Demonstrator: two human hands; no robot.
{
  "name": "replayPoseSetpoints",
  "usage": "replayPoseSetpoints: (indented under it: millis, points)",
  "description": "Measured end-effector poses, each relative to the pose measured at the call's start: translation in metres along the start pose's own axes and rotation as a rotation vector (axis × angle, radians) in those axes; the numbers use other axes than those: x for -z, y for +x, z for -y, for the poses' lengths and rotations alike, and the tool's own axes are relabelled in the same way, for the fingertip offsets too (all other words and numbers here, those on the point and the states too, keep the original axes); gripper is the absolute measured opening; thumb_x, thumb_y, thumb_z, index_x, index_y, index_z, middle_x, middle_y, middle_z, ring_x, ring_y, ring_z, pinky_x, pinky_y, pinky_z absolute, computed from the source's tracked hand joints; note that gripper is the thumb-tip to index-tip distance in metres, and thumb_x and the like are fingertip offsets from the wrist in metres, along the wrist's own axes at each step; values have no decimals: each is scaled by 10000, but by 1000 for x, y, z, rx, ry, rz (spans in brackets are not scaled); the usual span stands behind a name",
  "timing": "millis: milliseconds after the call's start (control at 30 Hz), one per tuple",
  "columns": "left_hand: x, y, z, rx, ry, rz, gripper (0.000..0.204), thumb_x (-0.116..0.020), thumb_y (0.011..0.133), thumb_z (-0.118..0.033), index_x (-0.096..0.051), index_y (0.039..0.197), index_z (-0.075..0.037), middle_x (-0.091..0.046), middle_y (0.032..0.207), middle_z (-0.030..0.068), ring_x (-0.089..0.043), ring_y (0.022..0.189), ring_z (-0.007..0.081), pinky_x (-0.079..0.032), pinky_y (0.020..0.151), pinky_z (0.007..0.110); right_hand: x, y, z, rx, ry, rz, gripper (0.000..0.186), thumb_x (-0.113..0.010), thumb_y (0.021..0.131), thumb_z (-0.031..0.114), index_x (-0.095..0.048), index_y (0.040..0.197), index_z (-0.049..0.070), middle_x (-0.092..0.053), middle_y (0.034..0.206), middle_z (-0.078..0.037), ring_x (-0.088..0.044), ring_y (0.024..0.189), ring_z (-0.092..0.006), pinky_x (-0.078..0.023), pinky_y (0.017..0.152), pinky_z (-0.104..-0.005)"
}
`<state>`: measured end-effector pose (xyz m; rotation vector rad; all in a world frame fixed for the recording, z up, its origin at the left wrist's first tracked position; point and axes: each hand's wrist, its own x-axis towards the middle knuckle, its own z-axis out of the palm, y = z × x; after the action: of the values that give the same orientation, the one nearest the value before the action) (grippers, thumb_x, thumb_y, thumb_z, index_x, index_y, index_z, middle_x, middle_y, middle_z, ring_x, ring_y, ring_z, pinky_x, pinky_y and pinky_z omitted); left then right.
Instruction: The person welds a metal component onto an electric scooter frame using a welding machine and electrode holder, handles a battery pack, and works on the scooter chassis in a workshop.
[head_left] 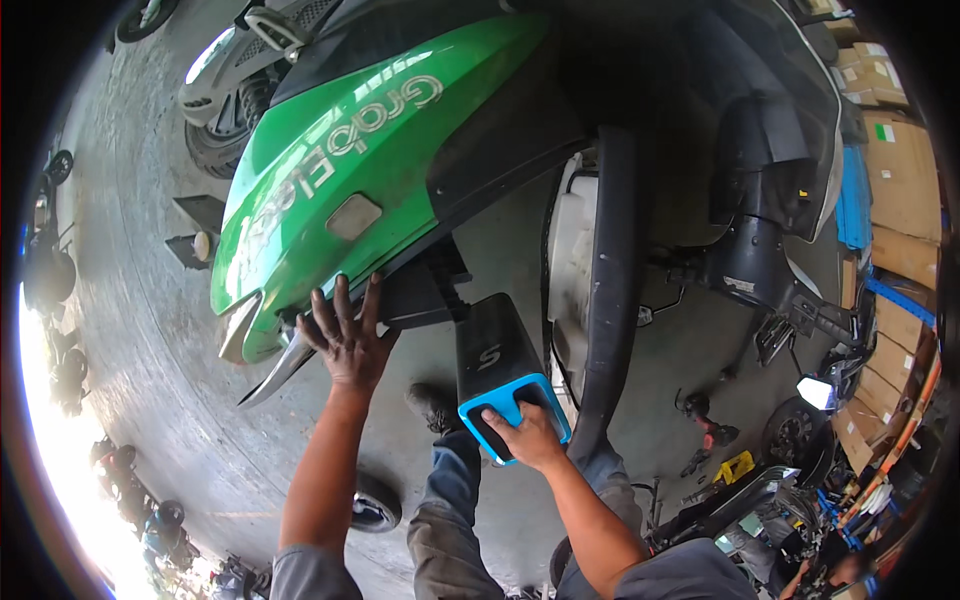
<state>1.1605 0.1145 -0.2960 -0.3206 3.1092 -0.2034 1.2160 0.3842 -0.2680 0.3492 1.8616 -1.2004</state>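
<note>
My right hand [530, 435] is wrapped round the blue handle of a black, box-shaped battery pack [492, 345], which looks like a swappable scooter battery. The pack hangs tilted in front of my legs, its far end near the dark underside of a scooter. My left hand [350, 335] lies with fingers spread on the lower edge of the scooter's green body panel [310, 210]. A black plastic part [425, 290] sits just beyond that hand, below the panel. Beside the battery pack rises a long black curved piece [610, 290] with a white part [573, 270] against it.
Another dark scooter [765, 190] stands to the right. Cardboard boxes [900, 170] are stacked along the right edge. A red and black power tool [715, 432] and a yellow item [735, 467] lie on the floor. A loose wheel [375, 503] is near my left leg. Another person is at the lower right.
</note>
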Motion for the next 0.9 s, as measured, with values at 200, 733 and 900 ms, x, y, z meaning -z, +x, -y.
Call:
replayPoseSetpoints:
  millis: [200,733,900]
  points:
    - [20,-36,-77,364,-808,-62,1081,-836,698,-344,-224,1547,-74,-100,1588,305,-175,1453,510,-226,1168,564,-22,-88,-27,-62,-186,225,400,-698,891,437,-680,926,39,-697,774,-153,-683,755,-359,-521,696,-439]
    - [90,-287,49,1179,-1077,55,707,-743,809,-132,-424,1437,-74,-438,1461,158,-584,1196,309,-484,1000,403,-32,-204,27,27,-618,352,398,-730,887,391,-677,1038,26,-716,915,-145,-679,854,-275,-510,798,-381]
    - [207,-574,96,1695,-812,584,586,-723,831,-218,-523,1361,-67,-627,1273,144,-587,1204,277,-476,1013,398,-43,-247,96,-78,-596,292,291,-740,899,352,-654,858,77,-620,744,1,-563,662,-109,-484,630,-311]
